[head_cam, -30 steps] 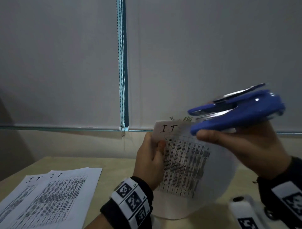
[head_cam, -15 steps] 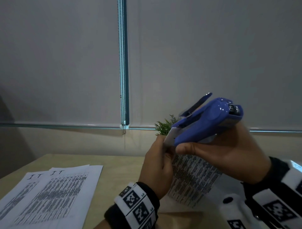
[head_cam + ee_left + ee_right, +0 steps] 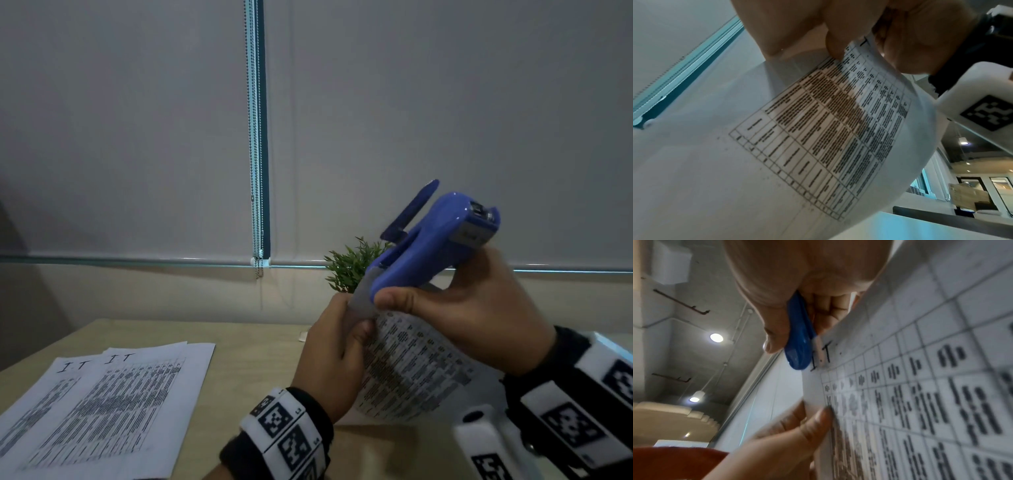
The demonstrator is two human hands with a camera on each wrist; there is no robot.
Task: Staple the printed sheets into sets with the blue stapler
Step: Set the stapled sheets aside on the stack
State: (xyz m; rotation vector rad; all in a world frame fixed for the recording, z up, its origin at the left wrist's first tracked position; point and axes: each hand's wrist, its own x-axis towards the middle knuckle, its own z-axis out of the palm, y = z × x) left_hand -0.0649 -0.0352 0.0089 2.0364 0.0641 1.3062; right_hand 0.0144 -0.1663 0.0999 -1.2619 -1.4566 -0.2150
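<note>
My left hand (image 3: 337, 349) holds a set of printed sheets (image 3: 407, 373) upright above the table, thumb pinching the top left corner. The sheets (image 3: 828, 123) curve down from my fingers in the left wrist view. My right hand (image 3: 472, 308) grips the blue stapler (image 3: 428, 246), tilted nose down, with its front end over the top corner of the sheets. In the right wrist view the stapler nose (image 3: 799, 352) sits on the corner by the handwritten "I.T" heading, and the left thumb (image 3: 818, 418) presses the page edge just below.
Two more printed sets (image 3: 102, 404) lie fanned on the wooden table (image 3: 246, 342) at the left. A small green plant (image 3: 352, 263) stands behind the hands by the window blind. A bead chain (image 3: 255, 137) hangs down the blind.
My right hand swung the stapler from level above the sheets to nose down onto their top corner. The held sheets dropped lower and now hide less of the plant.
</note>
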